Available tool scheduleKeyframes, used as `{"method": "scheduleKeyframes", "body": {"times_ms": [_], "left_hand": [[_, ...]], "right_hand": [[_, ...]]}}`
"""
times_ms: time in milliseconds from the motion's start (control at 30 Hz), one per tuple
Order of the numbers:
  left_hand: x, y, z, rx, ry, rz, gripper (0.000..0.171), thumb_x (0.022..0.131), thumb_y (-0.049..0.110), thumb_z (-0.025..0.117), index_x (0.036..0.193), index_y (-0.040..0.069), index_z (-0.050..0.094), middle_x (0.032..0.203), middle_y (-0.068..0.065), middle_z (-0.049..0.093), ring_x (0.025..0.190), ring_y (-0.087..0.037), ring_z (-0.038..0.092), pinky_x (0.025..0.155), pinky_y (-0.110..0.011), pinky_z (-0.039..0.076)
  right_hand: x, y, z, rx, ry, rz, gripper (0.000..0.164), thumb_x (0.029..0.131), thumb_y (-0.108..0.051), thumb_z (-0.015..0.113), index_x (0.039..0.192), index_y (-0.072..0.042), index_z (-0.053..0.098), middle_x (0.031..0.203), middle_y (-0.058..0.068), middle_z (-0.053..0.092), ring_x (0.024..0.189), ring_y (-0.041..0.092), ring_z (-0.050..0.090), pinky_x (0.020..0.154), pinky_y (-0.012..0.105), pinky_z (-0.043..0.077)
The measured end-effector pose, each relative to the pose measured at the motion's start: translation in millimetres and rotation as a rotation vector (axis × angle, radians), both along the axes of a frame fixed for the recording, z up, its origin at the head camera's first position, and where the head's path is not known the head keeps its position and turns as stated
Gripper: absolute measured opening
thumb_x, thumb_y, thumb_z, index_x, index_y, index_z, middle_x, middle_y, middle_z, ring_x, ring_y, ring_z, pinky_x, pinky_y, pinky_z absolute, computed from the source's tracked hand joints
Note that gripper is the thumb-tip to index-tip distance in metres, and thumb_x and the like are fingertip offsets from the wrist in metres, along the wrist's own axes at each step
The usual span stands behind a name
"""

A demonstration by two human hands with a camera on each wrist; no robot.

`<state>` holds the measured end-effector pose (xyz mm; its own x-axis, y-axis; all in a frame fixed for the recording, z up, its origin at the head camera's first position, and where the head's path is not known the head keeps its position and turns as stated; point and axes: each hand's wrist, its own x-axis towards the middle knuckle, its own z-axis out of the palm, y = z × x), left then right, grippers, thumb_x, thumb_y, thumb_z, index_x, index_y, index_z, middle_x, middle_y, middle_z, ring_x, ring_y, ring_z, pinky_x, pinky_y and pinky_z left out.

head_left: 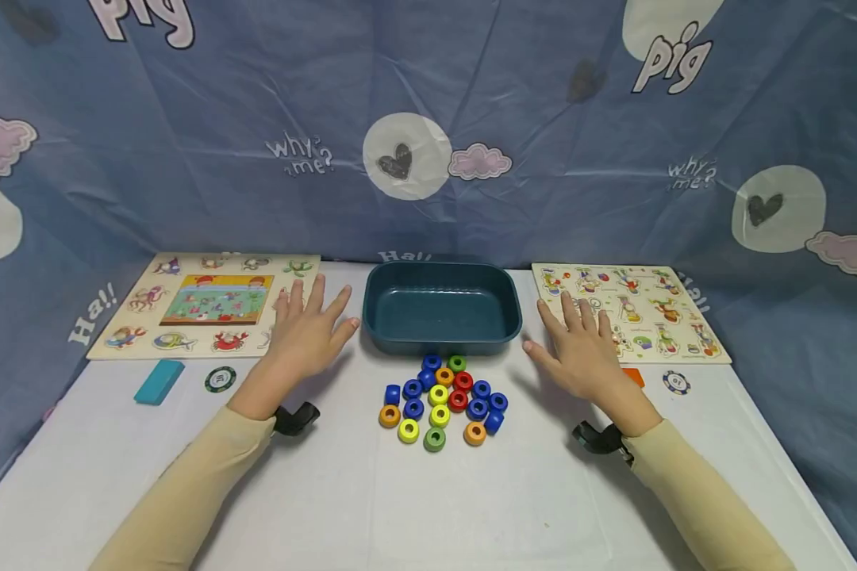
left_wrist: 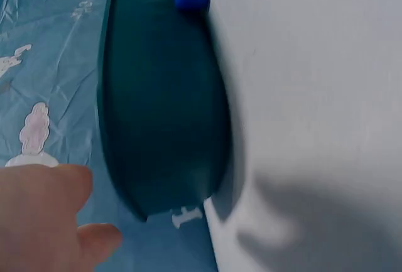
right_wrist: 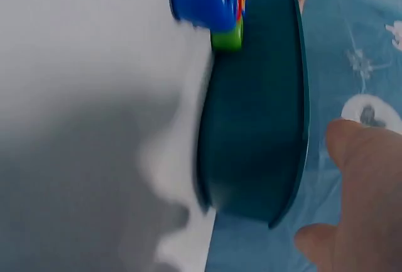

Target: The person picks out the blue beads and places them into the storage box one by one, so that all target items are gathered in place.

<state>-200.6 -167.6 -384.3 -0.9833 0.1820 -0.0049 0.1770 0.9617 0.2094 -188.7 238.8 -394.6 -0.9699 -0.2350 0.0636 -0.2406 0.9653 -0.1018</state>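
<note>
My left hand (head_left: 305, 337), fingers spread, is left of a dark teal bin (head_left: 443, 347) and over the edge of a sea-animal puzzle board (head_left: 134, 305). On the other side, my right hand (head_left: 582, 357) has its fingers spread over the edge of a second puzzle board (head_left: 646, 337). Neither hand holds anything. In front of the bin lies a loose group of ring-shaped beads in blue, yellow, red, orange and green, among them a green bead (head_left: 434, 439). Each wrist view shows the bin's outer side (left_wrist: 163, 108) with part of the hand beside it.
A teal block (head_left: 159, 382) and a dark green poker chip (head_left: 220, 379) lie at the left. Partly behind my right hand is an orange piece (head_left: 634, 376), with another chip (head_left: 676, 382) to its right. A printed blue cloth (head_left: 428, 222) hangs behind the white table (head_left: 428, 515).
</note>
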Motion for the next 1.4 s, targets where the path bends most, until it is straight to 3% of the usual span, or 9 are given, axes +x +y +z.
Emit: {"method": "scheduleKeyframes", "body": {"times_ms": [200,333,433,600,700,833,933,1167,1400], "left_hand": [[-0.1,15.2,-11.5,0.055,0.051,-0.013,0.058,0.102,0.048,0.033,0.154,0.02,0.03,0.162,-0.022,0.012,0.146,-0.051,0.001,0.114,-0.066,0.002],[-2.2,23.7,-18.0,0.142,0.072,-0.028,0.056,0.103,0.043,0.035,0.153,0.019,0.033,0.161,-0.022,0.017,0.145,-0.052,0.011,0.113,-0.068,0.008],[-5.2,29.2,-23.9,0.267,0.091,-0.036,0.053,0.103,0.039,0.038,0.152,0.016,0.036,0.159,-0.023,0.022,0.143,-0.052,0.019,0.112,-0.068,0.015],[-9.0,35.6,-37.6,0.531,0.123,-0.026,0.049,0.103,0.033,0.042,0.148,0.014,0.042,0.155,-0.022,0.033,0.142,-0.042,0.033,0.113,-0.058,0.027],[-9.8,37.7,-44.7,0.672,0.12,-0.027,0.047,0.103,0.032,0.043,0.148,0.016,0.043,0.152,-0.017,0.041,0.134,-0.033,0.045,0.11,-0.051,0.035],[-9.6,40.6,-51.8,0.815,0.119,-0.013,0.045,0.103,0.03,0.045,0.147,0.019,0.044,0.149,-0.009,0.047,0.128,-0.027,0.051,0.106,-0.047,0.041],[-9.6,41.8,-56.6,0.873,0.141,0.0,0.043,0.103,0.029,0.046,0.145,0.02,0.046,0.149,-0.007,0.048,0.134,-0.024,0.047,0.109,-0.044,0.04],[-8.3,41.9,-63.4,0.934,0.178,-0.012,0.042,0.102,0.023,0.049,0.143,0.017,0.049,0.147,-0.006,0.05,0.134,-0.022,0.048,0.108,-0.041,0.042],[-5.7,41.8,-65.5,0.954,0.179,-0.003,0.041,0.101,0.021,0.05,0.142,0.015,0.051,0.146,-0.007,0.051,0.133,-0.022,0.05,0.106,-0.042,0.043]], "right_hand": [[17.8,-17.3,-9.7,0.021,-0.016,0.033,0.075,0.093,-0.066,0.041,0.15,-0.017,0.038,0.156,0.025,0.028,0.14,0.049,0.027,0.111,0.068,0.018],[28.0,-26.3,-13.8,-0.092,0.025,0.113,0.064,0.094,-0.057,0.05,0.138,-0.011,0.054,0.138,0.022,0.053,0.126,0.041,0.051,0.103,0.06,0.039],[31.0,-30.0,-16.6,-0.214,0.058,0.198,0.05,0.092,-0.046,0.06,0.126,-0.009,0.063,0.12,0.013,0.066,0.101,0.028,0.064,0.084,0.046,0.052],[29.6,-32.1,-22.4,-0.323,0.02,0.322,0.027,0.088,-0.033,0.07,0.107,-0.014,0.07,0.094,-0.002,0.069,0.071,0.008,0.052,0.063,0.025,0.046],[27.2,-30.0,-26.4,-0.409,-0.065,0.387,0.015,0.086,-0.026,0.072,0.098,-0.017,0.069,0.088,-0.008,0.066,0.07,0.005,0.051,0.063,0.021,0.047],[23.4,-25.9,-33.3,-0.532,-0.14,0.487,0.01,0.085,-0.017,0.074,0.092,-0.02,0.068,0.086,-0.01,0.064,0.072,0.004,0.053,0.064,0.021,0.05],[22.3,-24.8,-36.5,-0.576,-0.155,0.536,0.011,0.084,-0.013,0.074,0.091,-0.019,0.069,0.087,-0.009,0.066,0.073,0.005,0.054,0.065,0.022,0.051],[26.0,-24.1,-35.2,-0.574,-0.205,0.513,0.021,0.076,-0.007,0.072,0.094,-0.017,0.07,0.092,-0.006,0.069,0.075,0.009,0.057,0.067,0.023,0.051],[26.9,-23.6,-35.1,-0.55,-0.23,0.52,0.021,0.078,-0.006,0.071,0.097,-0.015,0.071,0.096,-0.004,0.07,0.078,0.007,0.058,0.071,0.023,0.053]]}}
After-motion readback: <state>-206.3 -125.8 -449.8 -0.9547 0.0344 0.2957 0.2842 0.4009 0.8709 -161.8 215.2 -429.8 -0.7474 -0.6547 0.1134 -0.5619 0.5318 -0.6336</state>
